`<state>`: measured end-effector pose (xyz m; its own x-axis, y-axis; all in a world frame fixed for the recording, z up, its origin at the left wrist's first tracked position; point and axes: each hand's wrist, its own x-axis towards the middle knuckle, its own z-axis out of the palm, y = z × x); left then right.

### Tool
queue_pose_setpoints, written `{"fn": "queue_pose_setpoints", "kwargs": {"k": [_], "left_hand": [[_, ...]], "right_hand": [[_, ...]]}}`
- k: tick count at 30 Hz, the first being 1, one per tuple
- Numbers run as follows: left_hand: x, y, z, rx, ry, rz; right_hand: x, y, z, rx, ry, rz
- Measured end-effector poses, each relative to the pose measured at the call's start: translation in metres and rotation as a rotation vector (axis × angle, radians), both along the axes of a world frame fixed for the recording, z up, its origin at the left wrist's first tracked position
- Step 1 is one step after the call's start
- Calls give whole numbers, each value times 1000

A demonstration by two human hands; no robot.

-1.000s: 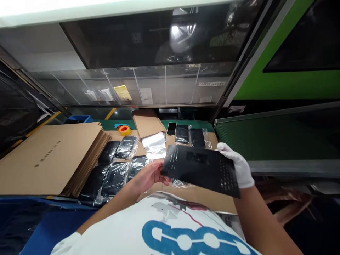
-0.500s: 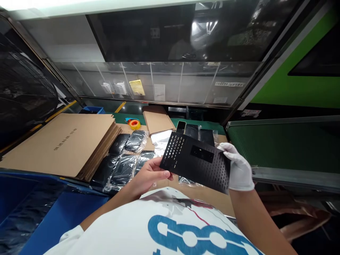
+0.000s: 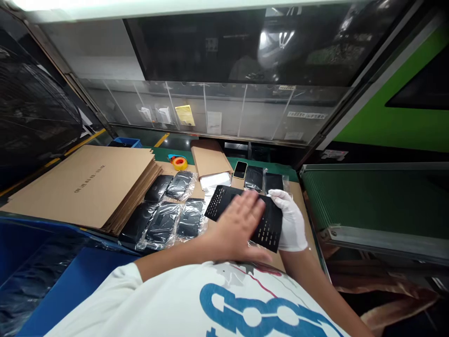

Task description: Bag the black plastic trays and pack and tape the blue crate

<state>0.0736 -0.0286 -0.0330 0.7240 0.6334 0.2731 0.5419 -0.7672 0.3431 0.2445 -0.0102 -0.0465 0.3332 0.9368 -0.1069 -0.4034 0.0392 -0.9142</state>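
A black perforated panel (image 3: 270,229) is tilted in front of my body, above the work surface. My right hand (image 3: 290,220), in a white glove, grips its right edge, thumb on the upper face. Bare and slightly blurred, my left hand (image 3: 240,227) lies across the panel's middle with fingers spread, palm toward it. It covers the panel's centre. Several black pieces in clear plastic (image 3: 163,222) lie left of the panel, and two more wrapped pieces (image 3: 254,178) lie behind it.
Stacked flat cardboard (image 3: 91,182) stands at the left, above a blue bin (image 3: 84,281). Behind are yellow tape (image 3: 180,163), a cardboard box (image 3: 210,159) and a phone (image 3: 240,170). A green conveyor (image 3: 379,201) runs along the right.
My left hand has let go of the panel's left edge and moved right, over its face. The panel and my gloved right hand have shifted left.
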Motion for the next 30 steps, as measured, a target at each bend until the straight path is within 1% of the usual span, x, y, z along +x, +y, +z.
{"fn": "queue_pose_setpoints", "kwargs": {"k": [2,3,4,5,7,9,10,11,12,14,16,17,18,19,20,22,24,25,27,30], "left_hand": [[13,-8,-3,128,109,-238],[15,-9,-5,196,134,-291],[13,-7,-7,250,149,-281],[9,-2,-9,281,156,-209],[-5,13,-10,250,162,38],[-21,27,-7,122,130,270],[-28,32,-6,35,73,349],[-33,35,-4,-70,-26,399],[-37,35,-4,-198,-164,431],[-39,30,-6,-490,-540,455],[-38,20,-12,-760,-910,438],[-37,16,-16,-851,-1046,423],[-37,12,-20,-911,-1128,384],[-37,8,-23,-943,-1160,321],[-37,6,-25,-958,-1141,244],[-38,0,-23,-970,-1021,86],[-39,-5,-17,-991,-904,-34],[-39,-8,-13,-1007,-868,-68],[-41,-13,-6,-1023,-809,-87],[-47,-17,-3,-987,-615,-29]], "right_hand": [[-1,3,-4,-38,-13,-32],[0,3,-5,-60,8,-32],[2,2,-4,-72,46,-26],[4,-1,-2,-66,82,-22],[7,-8,5,0,80,-14],[8,-14,13,63,9,17],[7,-17,17,101,-49,32],[7,-18,19,149,-126,35],[7,-17,20,211,-236,25],[6,-14,19,363,-571,-33],[4,-10,16,481,-901,-95],[2,-8,16,506,-987,-104],[-1,-7,16,518,-1011,-107],[-4,-7,17,524,-987,-113],[-7,-8,19,529,-941,-115],[-13,-13,26,550,-850,-108],[-16,-18,35,580,-811,-66],[-17,-20,39,589,-801,-41],[-16,-22,44,590,-782,-17],[-14,-23,47,590,-778,-15]]}}
